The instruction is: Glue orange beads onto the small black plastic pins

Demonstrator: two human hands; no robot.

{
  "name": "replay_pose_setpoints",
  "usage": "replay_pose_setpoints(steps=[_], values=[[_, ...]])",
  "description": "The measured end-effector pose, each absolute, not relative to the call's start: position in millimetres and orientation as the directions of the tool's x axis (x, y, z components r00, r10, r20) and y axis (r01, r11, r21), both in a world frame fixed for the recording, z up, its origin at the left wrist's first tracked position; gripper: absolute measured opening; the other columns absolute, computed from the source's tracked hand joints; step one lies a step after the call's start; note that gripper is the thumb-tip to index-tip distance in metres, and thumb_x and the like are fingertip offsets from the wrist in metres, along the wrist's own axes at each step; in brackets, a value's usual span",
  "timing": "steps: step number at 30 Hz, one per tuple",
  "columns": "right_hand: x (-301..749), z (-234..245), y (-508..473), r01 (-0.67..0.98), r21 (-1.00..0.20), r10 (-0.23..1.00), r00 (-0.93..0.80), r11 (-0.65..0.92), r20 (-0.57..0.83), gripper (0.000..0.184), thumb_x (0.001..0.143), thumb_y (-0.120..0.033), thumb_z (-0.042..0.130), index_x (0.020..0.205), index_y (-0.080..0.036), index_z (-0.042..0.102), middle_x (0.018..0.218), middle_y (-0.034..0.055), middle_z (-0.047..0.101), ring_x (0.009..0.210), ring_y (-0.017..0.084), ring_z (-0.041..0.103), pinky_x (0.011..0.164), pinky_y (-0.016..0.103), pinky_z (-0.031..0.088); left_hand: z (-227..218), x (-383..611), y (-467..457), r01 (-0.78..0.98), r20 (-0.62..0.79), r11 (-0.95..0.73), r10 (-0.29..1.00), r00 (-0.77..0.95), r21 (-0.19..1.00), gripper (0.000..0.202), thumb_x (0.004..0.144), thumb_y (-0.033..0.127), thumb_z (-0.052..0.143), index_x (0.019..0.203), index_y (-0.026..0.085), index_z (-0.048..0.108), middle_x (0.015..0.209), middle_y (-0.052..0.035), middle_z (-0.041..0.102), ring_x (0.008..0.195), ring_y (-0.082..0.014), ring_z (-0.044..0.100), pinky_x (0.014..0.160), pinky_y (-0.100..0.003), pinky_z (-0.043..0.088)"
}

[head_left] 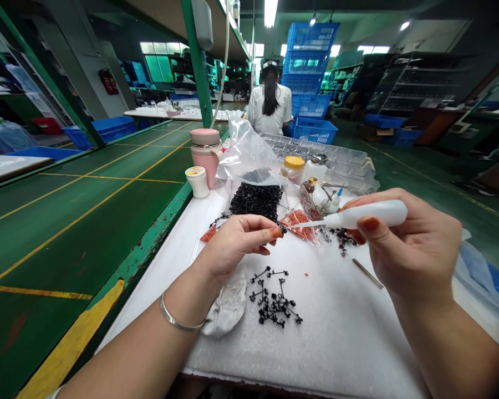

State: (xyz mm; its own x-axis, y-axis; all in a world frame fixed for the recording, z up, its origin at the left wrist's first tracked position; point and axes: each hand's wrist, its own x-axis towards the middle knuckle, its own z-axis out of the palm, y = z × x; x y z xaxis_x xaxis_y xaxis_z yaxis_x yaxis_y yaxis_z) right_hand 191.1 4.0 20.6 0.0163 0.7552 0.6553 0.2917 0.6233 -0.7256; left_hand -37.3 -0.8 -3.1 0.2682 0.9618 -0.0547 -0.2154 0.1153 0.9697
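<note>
My left hand (241,239) is closed in a pinch on a small black plastic part (281,228), mostly hidden by the fingertips. In my right hand (411,244) is a white squeeze bottle (372,215) with a long thin nozzle, held level and pointing left. The nozzle's tip is close to the black part; whether they touch I cannot tell. Below the hands, several loose black parts (276,305) with thin stems lie on the white table top (336,343). A large heap of similar black pieces (255,200) sits behind my left hand.
Bags of orange-red bits (301,224), a metal rod tool (366,272) and a crumpled white cloth (228,307) lie around. Behind stand a pink thermos (205,155), a white tub (197,182), a yellow-lidded jar (293,167) and clear divided trays (341,160). A green conveyor (87,205) runs left; a person (270,102) sits ahead.
</note>
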Motion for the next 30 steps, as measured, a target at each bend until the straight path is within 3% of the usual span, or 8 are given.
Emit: replay_pose_setpoints(steps=[7, 30], values=[[187.1, 21.1, 5.5, 0.288, -0.684, 0.717, -0.012, 0.670, 0.697, 0.014, 0.080, -0.037, 0.074, 0.080, -0.023, 0.074, 0.077, 0.0013, 0.066, 0.053, 0.012, 0.051, 0.048, 0.030, 0.036, -2.1, -37.5, -1.3, -0.205, -0.054, 0.111, 0.962, 0.267, 0.972, 0.020, 0.069, 0.033, 0.080, 0.076, 0.016, 0.072, 0.077, -0.0012, 0.062, 0.069, -0.0096, 0.052, 0.065, -0.023, 0.044], [189.0, 20.8, 5.1, 0.289, -0.671, 0.702, -0.006, 0.683, 0.712, 0.013, 0.079, -0.037, 0.075, 0.080, -0.024, 0.075, 0.076, 0.0015, 0.068, 0.054, 0.013, 0.052, 0.048, 0.031, 0.036, -2.3, -38.9, -1.6, -0.199, -0.055, 0.111, 0.962, 0.266, 0.974, 0.018, 0.070, 0.032, 0.080, 0.076, 0.017, 0.073, 0.077, -0.0001, 0.063, 0.071, -0.0098, 0.053, 0.066, -0.024, 0.045]])
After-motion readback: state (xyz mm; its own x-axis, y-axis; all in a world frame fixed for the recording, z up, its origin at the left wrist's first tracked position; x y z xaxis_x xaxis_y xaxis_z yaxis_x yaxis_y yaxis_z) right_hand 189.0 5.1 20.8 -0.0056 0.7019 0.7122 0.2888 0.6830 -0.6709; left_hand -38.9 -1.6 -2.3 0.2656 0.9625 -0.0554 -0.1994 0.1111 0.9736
